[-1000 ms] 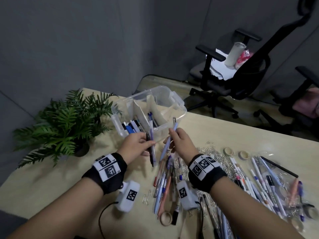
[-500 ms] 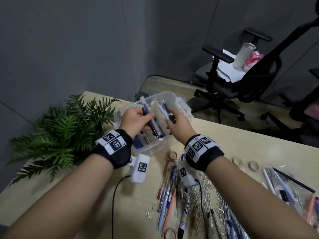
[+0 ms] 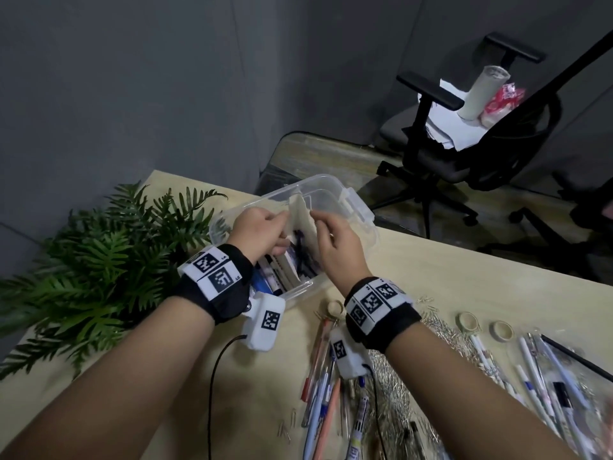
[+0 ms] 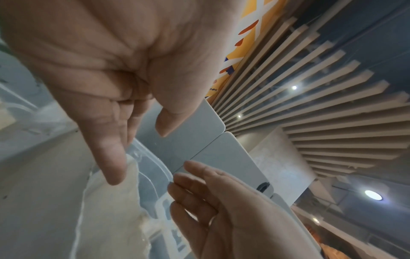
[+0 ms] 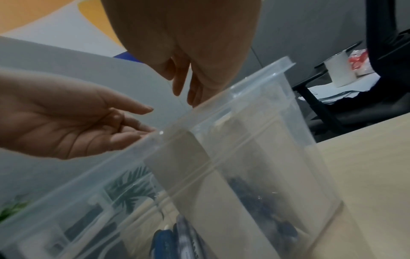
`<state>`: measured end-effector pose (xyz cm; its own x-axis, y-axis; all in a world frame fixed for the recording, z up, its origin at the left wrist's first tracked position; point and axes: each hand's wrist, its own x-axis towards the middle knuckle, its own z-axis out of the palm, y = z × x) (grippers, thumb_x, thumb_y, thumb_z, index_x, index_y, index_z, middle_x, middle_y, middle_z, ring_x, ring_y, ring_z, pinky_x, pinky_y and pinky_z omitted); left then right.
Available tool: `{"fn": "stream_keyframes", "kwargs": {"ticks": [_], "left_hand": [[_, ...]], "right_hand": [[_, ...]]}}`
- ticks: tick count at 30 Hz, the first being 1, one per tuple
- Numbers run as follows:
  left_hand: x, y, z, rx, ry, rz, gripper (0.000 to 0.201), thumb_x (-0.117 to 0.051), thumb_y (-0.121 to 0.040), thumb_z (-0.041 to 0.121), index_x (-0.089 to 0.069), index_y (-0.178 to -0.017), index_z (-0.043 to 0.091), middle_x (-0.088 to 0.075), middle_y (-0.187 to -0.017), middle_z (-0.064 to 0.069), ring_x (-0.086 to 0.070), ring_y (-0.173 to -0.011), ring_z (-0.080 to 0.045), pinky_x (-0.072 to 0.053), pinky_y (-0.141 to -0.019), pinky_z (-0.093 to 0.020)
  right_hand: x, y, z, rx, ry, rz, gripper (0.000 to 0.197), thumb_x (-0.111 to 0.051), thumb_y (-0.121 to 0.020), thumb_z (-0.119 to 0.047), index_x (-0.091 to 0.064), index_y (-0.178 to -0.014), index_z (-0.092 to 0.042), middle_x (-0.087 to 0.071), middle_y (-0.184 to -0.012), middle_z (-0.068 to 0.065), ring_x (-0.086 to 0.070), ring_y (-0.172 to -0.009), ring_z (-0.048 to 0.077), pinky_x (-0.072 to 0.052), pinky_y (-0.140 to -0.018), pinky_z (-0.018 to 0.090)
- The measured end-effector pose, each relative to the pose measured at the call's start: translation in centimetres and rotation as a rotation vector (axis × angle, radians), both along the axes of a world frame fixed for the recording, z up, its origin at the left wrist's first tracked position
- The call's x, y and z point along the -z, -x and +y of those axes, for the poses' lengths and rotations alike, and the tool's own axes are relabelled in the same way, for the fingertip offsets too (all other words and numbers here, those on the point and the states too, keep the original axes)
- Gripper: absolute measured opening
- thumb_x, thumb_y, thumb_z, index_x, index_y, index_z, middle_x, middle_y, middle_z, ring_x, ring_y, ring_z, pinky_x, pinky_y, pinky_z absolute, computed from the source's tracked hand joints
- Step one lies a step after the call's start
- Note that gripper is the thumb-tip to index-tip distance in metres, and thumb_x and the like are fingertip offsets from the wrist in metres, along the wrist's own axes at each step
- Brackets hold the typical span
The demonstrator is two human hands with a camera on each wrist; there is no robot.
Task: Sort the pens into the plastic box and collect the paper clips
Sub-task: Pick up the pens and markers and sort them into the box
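The clear plastic box (image 3: 356, 207) stands at the table's far edge, split by beige card dividers (image 3: 300, 214). Pens (image 3: 275, 277) lie in its near compartments, and dark blurred pens (image 3: 303, 257) show in the middle one. My left hand (image 3: 262, 227) and right hand (image 3: 331, 237) hover over the box, one on each side of a divider, fingers relaxed and holding nothing. In the left wrist view the left hand (image 4: 137, 156) is empty above the box rim (image 4: 153, 166). In the right wrist view the right hand (image 5: 186, 94) hangs over the rim (image 5: 244, 91). Loose pens (image 3: 321, 393) and a paper clip pile (image 3: 391, 393) lie nearer to me.
A fern plant (image 3: 99, 270) crowds the box's left side. Tape rolls (image 3: 467, 322) and more pens (image 3: 537, 376) lie at the right. A small tape roll (image 3: 335, 308) sits just in front of the box. An office chair (image 3: 464, 137) stands beyond the table.
Both hands carried pens from the table up over the box and let them go; the hands are now empty above the dividers.
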<state>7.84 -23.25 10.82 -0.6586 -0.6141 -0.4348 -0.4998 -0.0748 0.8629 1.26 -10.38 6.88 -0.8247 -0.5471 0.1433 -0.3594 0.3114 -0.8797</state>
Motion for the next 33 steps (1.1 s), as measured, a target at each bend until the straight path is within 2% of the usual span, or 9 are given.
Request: {"fn": "stream_keyframes", "kwargs": {"ticks": [4,10,14,17,19,23,27,30,33], "left_hand": [[-1.3,-1.7,1.3,0.065,-0.031,0.022,0.023,-0.053,-0.096,0.028,-0.055,-0.087,0.008,-0.068,-0.085,-0.017,-0.07,-0.068,-0.021,-0.058,-0.057,-0.03],[-1.9,-4.3,5.0,0.209,-0.043,0.008,0.016,-0.056,-0.095,0.021,-0.058,-0.093,0.005,-0.064,-0.078,-0.014,-0.062,-0.059,-0.018,-0.054,-0.049,-0.024],[-0.6,-5.8,7.5,0.323,-0.025,-0.057,0.013,-0.061,-0.092,0.018,-0.058,-0.089,0.005,-0.065,-0.081,-0.015,-0.061,-0.063,-0.02,-0.056,-0.055,-0.029],[1.3,-7.5,9.0,0.419,-0.005,-0.139,0.017,-0.065,-0.089,0.019,-0.059,-0.096,0.005,-0.067,-0.086,-0.016,-0.064,-0.065,-0.018,-0.056,-0.058,-0.028],[3.1,-8.6,10.0,0.449,0.007,-0.217,0.022,-0.068,-0.086,0.02,-0.059,-0.099,0.004,-0.065,-0.082,-0.013,-0.062,-0.064,-0.017,-0.055,-0.059,-0.028],[7.6,-9.8,11.4,0.44,0.16,-0.33,0.026,-0.072,-0.081,0.028,-0.058,-0.098,0.015,-0.061,-0.088,-0.004,-0.059,-0.074,-0.016,-0.054,-0.071,-0.032],[10.7,-10.0,12.9,0.398,0.275,-0.397,0.037,-0.073,-0.078,0.032,-0.059,-0.107,0.015,-0.062,-0.102,-0.002,-0.059,-0.093,-0.019,-0.051,-0.086,-0.032],[12.3,-9.5,13.4,0.409,0.273,-0.441,0.045,-0.076,-0.075,0.039,-0.058,-0.107,0.012,-0.062,-0.101,-0.004,-0.059,-0.093,-0.02,-0.05,-0.084,-0.031],[13.3,-8.8,13.6,0.382,0.29,-0.46,0.049,-0.079,-0.071,0.043,-0.06,-0.104,0.012,-0.063,-0.099,-0.004,-0.06,-0.09,-0.02,-0.052,-0.08,-0.032]], "right_hand": [[-0.3,-0.2,3.0,0.043,0.134,-0.067,0.017,-0.049,-0.096,-0.016,-0.064,-0.103,-0.019,-0.064,-0.101,-0.004,-0.062,-0.096,0.015,-0.051,-0.084,0.032],[1.3,-1.7,9.3,0.115,0.025,-0.183,0.003,-0.06,-0.092,-0.025,-0.062,-0.09,-0.027,-0.062,-0.08,-0.01,-0.055,-0.072,0.006,-0.048,-0.068,0.026],[3.9,-3.7,12.8,0.14,-0.204,-0.274,0.013,-0.065,-0.087,-0.033,-0.062,-0.094,-0.022,-0.061,-0.079,-0.007,-0.054,-0.066,0.006,-0.044,-0.063,0.022],[6.0,-5.1,15.0,0.122,-0.368,-0.34,0.022,-0.068,-0.085,-0.034,-0.06,-0.1,-0.02,-0.061,-0.082,-0.007,-0.057,-0.068,0.006,-0.051,-0.065,0.025],[7.3,-5.9,16.1,0.101,-0.423,-0.391,0.026,-0.069,-0.084,-0.033,-0.058,-0.102,-0.018,-0.063,-0.085,-0.003,-0.057,-0.069,0.008,-0.054,-0.065,0.025],[8.8,-7.0,17.3,0.101,-0.496,-0.463,0.03,-0.071,-0.083,-0.034,-0.057,-0.105,-0.018,-0.061,-0.082,-0.005,-0.057,-0.063,0.007,-0.044,-0.053,0.017],[9.4,-7.1,17.2,0.112,-0.521,-0.483,0.031,-0.073,-0.082,-0.03,-0.056,-0.105,-0.017,-0.061,-0.084,-0.004,-0.058,-0.068,0.008,-0.049,-0.059,0.019],[9.9,-6.8,16.8,0.115,-0.534,-0.514,0.031,-0.072,-0.082,-0.03,-0.054,-0.104,-0.017,-0.061,-0.087,-0.003,-0.062,-0.068,0.01,-0.055,-0.061,0.024],[10.6,-6.2,16.0,0.137,-0.594,-0.505,0.034,-0.074,-0.078,-0.037,-0.054,-0.101,-0.02,-0.062,-0.088,-0.004,-0.064,-0.074,0.013,-0.058,-0.073,0.037]]}}
